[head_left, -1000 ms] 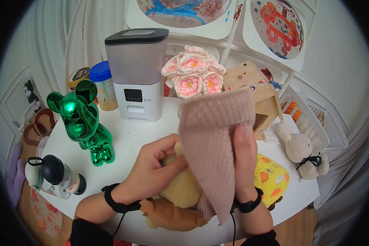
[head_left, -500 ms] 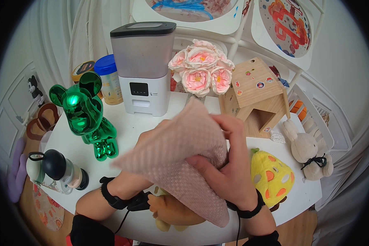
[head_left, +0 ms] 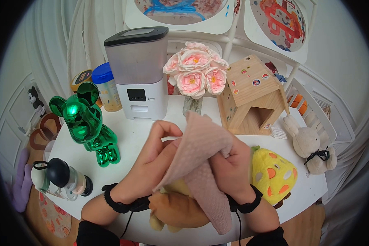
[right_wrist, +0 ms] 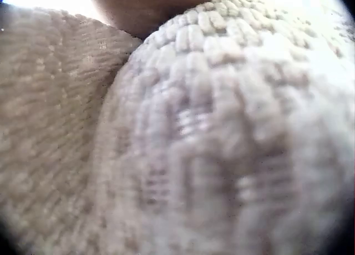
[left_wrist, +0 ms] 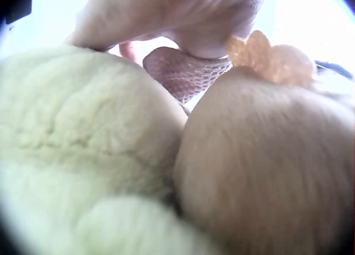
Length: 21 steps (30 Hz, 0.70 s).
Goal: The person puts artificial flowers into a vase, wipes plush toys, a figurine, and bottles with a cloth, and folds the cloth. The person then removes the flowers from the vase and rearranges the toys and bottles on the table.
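A plush toy (head_left: 178,209) with a pale yellow body and a brown part is held low over the table's front edge. My left hand (head_left: 147,164) grips its upper part with curled fingers; the cloth hides much of that hold. Up close in the left wrist view are the toy's pale fur (left_wrist: 83,122) and its brown side (left_wrist: 266,155). My right hand (head_left: 233,170) holds a bunched pink waffle-weave cloth (head_left: 201,143), which drapes in front of the toy. The cloth's weave (right_wrist: 222,116) fills the right wrist view.
On the white table (head_left: 135,135) stand a shiny green bear figure (head_left: 90,127), a bottle (head_left: 67,176), a pet feeder (head_left: 139,78), pink flowers (head_left: 194,74) in a vase and a wooden house (head_left: 250,98). A yellow plush (head_left: 272,176) and a plush rabbit (head_left: 307,147) are at right.
The cloth has swung from hanging upright, across over my left hand, and now bunches between both hands. My right hand has turned and lowered. The plush toy stays low at the front.
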Each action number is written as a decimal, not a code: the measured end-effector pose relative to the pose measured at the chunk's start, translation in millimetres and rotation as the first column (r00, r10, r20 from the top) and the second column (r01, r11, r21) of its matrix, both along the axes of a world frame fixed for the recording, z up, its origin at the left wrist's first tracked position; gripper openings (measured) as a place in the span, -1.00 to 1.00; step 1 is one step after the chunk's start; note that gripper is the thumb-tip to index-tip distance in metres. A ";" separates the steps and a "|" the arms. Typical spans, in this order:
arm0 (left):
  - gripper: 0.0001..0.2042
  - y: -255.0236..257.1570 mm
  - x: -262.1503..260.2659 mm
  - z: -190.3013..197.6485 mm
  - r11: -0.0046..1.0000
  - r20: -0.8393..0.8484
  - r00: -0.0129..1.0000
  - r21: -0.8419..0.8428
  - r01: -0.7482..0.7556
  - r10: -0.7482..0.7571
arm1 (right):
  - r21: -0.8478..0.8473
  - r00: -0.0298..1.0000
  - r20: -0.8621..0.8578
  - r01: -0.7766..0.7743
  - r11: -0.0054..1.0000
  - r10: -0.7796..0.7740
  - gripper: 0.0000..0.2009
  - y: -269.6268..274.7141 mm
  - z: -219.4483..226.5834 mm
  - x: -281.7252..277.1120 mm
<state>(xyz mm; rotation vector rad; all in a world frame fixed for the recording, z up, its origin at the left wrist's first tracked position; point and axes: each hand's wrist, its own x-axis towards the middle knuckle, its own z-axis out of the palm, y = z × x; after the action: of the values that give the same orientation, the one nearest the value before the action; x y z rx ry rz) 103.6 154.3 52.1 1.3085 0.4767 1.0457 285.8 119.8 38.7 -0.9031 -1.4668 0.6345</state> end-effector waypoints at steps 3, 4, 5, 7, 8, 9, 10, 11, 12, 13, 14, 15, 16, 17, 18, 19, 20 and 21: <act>-0.70 4.6 -7.6 -7.5 0.896 -0.362 0.932 0.422 0.139 0.026 | 0.033 0.994 -0.100 0.039 0.999 -0.035 -0.82 -2.6 6.3 1.4; -0.70 4.1 -8.9 -6.1 0.893 -0.367 0.930 0.427 0.144 0.026 | 0.039 0.994 -0.106 0.041 0.998 -0.037 -0.82 -2.1 5.8 1.5; -0.65 3.0 -9.3 -4.1 0.932 -0.324 0.943 0.314 0.181 -0.074 | 0.003 0.990 -0.139 0.029 1.000 -0.028 -0.80 -2.7 5.5 3.0; -0.60 1.4 -6.8 -2.4 0.951 -0.268 0.946 0.199 0.238 -0.181 | -0.031 0.984 -0.172 0.030 0.999 -0.035 -0.78 -5.3 6.5 7.1; -0.53 1.0 -5.7 -2.0 0.941 -0.367 0.910 0.196 0.277 -0.191 | -0.091 0.980 -0.198 0.000 0.996 -0.018 -0.74 -6.0 8.6 7.2; -0.46 0.8 -5.1 -2.0 0.931 -0.464 0.864 0.191 0.312 -0.195 | -0.149 0.974 -0.225 -0.033 0.988 -0.001 -0.69 -5.8 9.8 6.7; -0.46 -0.2 -3.7 -2.6 0.928 -0.468 0.861 0.193 0.318 -0.198 | -0.145 0.973 -0.230 -0.029 0.989 -0.006 -0.69 -5.2 9.7 5.9; -0.40 -2.2 -1.6 -3.9 0.938 -0.456 0.870 0.180 0.297 -0.188 | -0.156 0.966 -0.257 -0.072 0.985 0.030 -0.67 -4.6 9.4 4.5; -0.33 -4.3 0.4 -4.9 0.947 -0.443 0.879 0.167 0.274 -0.177 | -0.166 0.957 -0.284 -0.117 0.979 0.066 -0.64 -3.8 8.9 2.6; -0.33 -8.0 1.9 -3.0 0.972 -0.397 0.904 0.096 0.212 -0.158 | -0.165 0.956 -0.287 -0.119 0.979 0.067 -0.64 -3.2 7.9 0.1; -0.33 -7.0 1.0 -3.8 0.973 -0.398 0.904 0.095 0.211 -0.157 | -0.117 0.959 -0.273 -0.116 0.986 0.080 -0.64 -2.8 6.6 -2.3; -0.41 -5.6 0.7 -5.3 0.974 -0.342 0.928 0.116 0.196 -0.146 | -0.072 0.962 -0.256 -0.113 0.991 0.091 -0.64 -3.0 5.4 -3.5; -0.49 -4.3 0.7 -7.0 0.975 -0.283 0.949 0.134 0.180 -0.136 | -0.077 0.963 -0.254 -0.113 0.991 0.090 -0.64 -4.0 5.9 -3.3; -0.49 -2.3 0.8 -8.4 0.975 -0.278 0.950 0.130 0.180 -0.138 | -0.137 0.942 -0.327 -0.124 0.983 0.074 -0.63 -5.5 7.9 -2.3; -0.62 0.6 0.9 -9.1 0.967 -0.298 0.952 0.212 0.139 -0.071 | -0.194 0.917 -0.395 -0.138 0.971 0.052 -0.62 -6.3 9.5 -0.8; -0.74 3.1 1.1 -9.0 0.951 -0.309 0.951 0.293 0.097 -0.001 | -0.198 0.920 -0.388 -0.137 0.971 0.051 -0.62 -6.5 10.3 1.5; -0.74 4.7 1.5 -7.9 0.952 -0.300 0.954 0.292 0.092 0.000 | -0.252 0.900 -0.436 -0.131 0.959 0.008 -0.60 -6.6 11.4 4.2; -0.80 5.8 1.7 -6.2 0.938 -0.296 0.955 0.333 0.095 0.008 | -0.304 0.877 -0.479 -0.128 0.944 -0.035 -0.57 -6.0 12.8 5.8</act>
<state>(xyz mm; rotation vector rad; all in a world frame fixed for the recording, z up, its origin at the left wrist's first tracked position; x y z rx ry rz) 105.3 160.1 46.0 1.7950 0.4973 0.9261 291.6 113.8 51.5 -0.8817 -0.9486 1.0806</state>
